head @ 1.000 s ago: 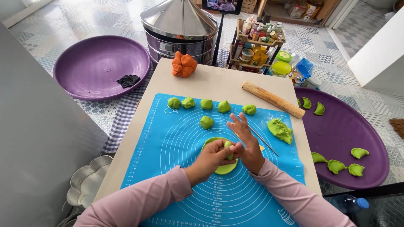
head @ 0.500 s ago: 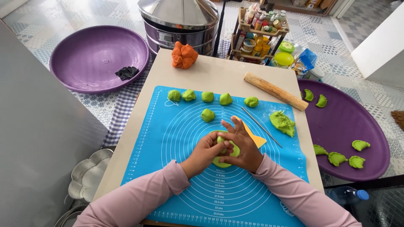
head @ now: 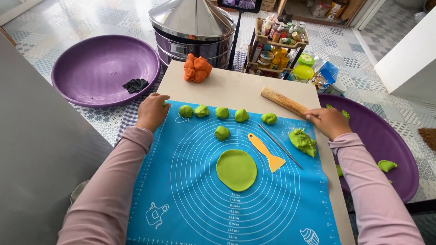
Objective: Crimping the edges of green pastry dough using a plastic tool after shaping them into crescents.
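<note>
A flattened green dough disc (head: 236, 169) lies in the middle of the blue silicone mat (head: 181, 199). My left hand (head: 152, 111) is curled over a green dough ball at the left end of a row of green dough balls (head: 222, 112); only a sliver of that ball shows. One more ball (head: 222, 133) sits below the row. My right hand (head: 329, 121) grips the near end of the wooden rolling pin (head: 284, 100) at the mat's right corner. An orange scraper (head: 268, 152), a thin metal rod (head: 280, 146) and a rough green dough lump (head: 302, 141) lie between the disc and that hand.
An orange dough lump (head: 196, 68) rests at the board's far edge. A purple basin (head: 91, 59) holding black dough (head: 135, 85) sits at the left. A purple tray (head: 390, 136) with green pieces is at the right. A steel steamer (head: 193, 27) and a bottle rack (head: 277, 41) stand behind.
Both hands have left the green disc, which now lies flat and alone. My left hand went up-left to the ball row; my right hand went right to the rolling pin.
</note>
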